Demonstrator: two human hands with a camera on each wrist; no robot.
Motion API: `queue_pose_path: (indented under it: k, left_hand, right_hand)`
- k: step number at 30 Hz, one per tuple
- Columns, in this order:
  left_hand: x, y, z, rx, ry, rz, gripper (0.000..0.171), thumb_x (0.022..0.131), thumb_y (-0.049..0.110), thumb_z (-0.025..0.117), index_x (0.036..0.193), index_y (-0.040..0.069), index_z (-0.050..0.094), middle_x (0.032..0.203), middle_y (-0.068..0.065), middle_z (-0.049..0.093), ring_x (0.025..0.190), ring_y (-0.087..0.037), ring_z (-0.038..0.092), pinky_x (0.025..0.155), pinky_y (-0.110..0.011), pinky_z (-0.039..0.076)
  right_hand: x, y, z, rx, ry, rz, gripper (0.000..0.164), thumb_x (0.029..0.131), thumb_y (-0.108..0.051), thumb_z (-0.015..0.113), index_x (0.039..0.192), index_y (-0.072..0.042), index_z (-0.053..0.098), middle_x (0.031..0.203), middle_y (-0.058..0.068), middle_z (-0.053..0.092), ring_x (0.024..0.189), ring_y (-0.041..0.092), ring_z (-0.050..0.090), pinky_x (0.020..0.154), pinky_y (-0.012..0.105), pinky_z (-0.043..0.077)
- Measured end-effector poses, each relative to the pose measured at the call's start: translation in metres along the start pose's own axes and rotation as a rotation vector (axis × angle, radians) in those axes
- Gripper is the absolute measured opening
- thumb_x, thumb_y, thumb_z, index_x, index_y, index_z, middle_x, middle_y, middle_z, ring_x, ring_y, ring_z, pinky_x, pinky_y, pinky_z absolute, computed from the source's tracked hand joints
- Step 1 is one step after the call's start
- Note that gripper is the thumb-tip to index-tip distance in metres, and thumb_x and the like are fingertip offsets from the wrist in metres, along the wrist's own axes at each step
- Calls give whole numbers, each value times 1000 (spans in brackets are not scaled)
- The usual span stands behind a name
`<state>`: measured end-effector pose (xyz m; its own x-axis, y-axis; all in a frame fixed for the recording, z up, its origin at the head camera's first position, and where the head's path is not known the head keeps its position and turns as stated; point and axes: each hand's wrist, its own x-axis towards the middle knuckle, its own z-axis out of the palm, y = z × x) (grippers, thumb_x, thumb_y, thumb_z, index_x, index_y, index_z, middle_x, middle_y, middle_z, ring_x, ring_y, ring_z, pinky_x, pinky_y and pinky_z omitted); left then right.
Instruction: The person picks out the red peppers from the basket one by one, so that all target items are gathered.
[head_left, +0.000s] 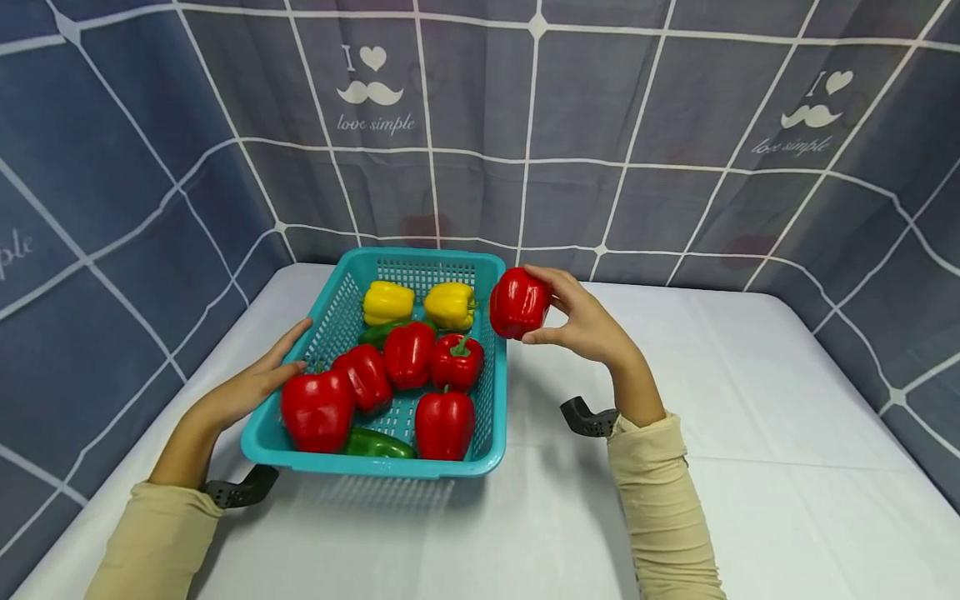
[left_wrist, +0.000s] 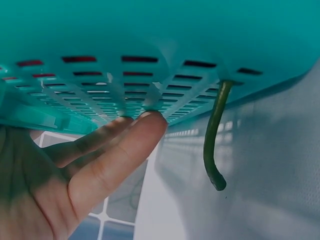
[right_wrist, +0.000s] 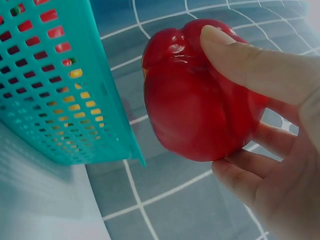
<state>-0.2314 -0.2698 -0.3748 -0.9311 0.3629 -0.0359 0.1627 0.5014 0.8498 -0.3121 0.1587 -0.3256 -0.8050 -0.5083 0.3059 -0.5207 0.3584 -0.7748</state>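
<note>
A red bell pepper [head_left: 519, 302] is held in my right hand [head_left: 592, 327], raised just beyond the right rim of a turquoise basket [head_left: 498, 417]. In the right wrist view the thumb lies over the pepper [right_wrist: 195, 105] and fingers support its other side. My left hand [head_left: 251, 385] rests against the basket's left side with straight fingers, seen along the slotted wall in the left wrist view. Inside lie several red bell peppers [head_left: 318, 410], two yellow bell peppers [head_left: 387, 302] and green peppers [head_left: 378, 444], partly covered. A green stem [left_wrist: 215, 137] pokes out through the wall.
The basket stands on a white-covered table [head_left: 750, 433]. Grey-blue curtains [head_left: 480, 100] with white grid lines enclose the back and both sides. A black wrist mount [head_left: 243, 487] is on the left wrist, another [head_left: 588, 418] on the right.
</note>
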Motion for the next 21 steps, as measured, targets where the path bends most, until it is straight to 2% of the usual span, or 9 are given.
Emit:
queue_pose_path:
  k: [5, 21]
  left_hand:
    - [0, 0, 0, -1, -3, 3, 65, 97, 21, 34, 147, 16, -5, 150, -23, -4, 129, -53, 12, 88, -61, 42]
    - [0, 0, 0, -6, 0, 1, 66, 96, 21, 36, 147, 16, -5, 150, -23, -4, 129, -54, 13, 83, -56, 47]
  right_hand:
    - [0, 8, -4, 10, 11, 37, 84, 68, -6, 78, 140, -15, 35, 136, 7, 36, 127, 26, 38, 105, 43, 34]
    - [3, 24, -6, -6, 9, 93, 83, 69, -5, 77, 140, -11, 34, 137, 10, 37, 128, 29, 36, 108, 44, 29]
